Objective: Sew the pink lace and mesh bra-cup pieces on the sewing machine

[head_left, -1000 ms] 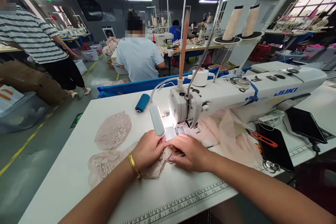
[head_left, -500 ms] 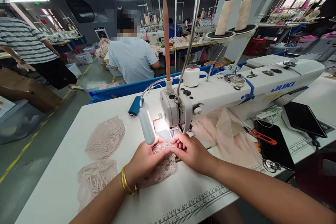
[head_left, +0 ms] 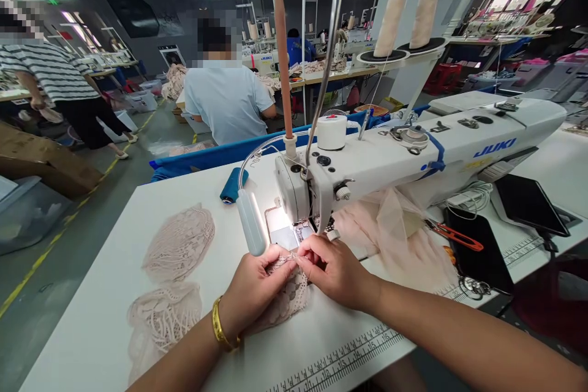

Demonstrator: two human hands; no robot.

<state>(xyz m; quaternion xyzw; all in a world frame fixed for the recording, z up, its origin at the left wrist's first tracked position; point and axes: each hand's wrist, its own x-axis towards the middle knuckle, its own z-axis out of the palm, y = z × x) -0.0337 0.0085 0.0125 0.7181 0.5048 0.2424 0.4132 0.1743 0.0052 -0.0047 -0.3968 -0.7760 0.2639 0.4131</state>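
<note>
A piece of pale pink lace fabric [head_left: 289, 300] is pinched between my two hands, just in front of the sewing machine [head_left: 390, 156]. My left hand [head_left: 255, 282] grips its edge between thumb and fingers. Close beside it, my right hand [head_left: 337, 269] pinches the same edge, fingers curled. The machine's needle area [head_left: 303, 229] is lit and lies right behind my fingertips. To the left, two more lace pieces lie flat on the table, an upper one [head_left: 180, 242] and a lower one [head_left: 168, 318] partly behind my left forearm.
A grey lamp [head_left: 251, 223] hangs close to my left hand. A teal thread spool [head_left: 234, 185] lies behind it. Sheer fabric [head_left: 390, 233], orange snips [head_left: 459, 236] and a black phone-like slab [head_left: 480, 251] are at right. A printed ruler [head_left: 340, 364] runs along the front edge. Other people are beyond.
My hands have drawn slightly closer together at the lace edge, and the fabric sits a little lower, away from the needle area. The person in stripes has shifted. My view has moved slightly.
</note>
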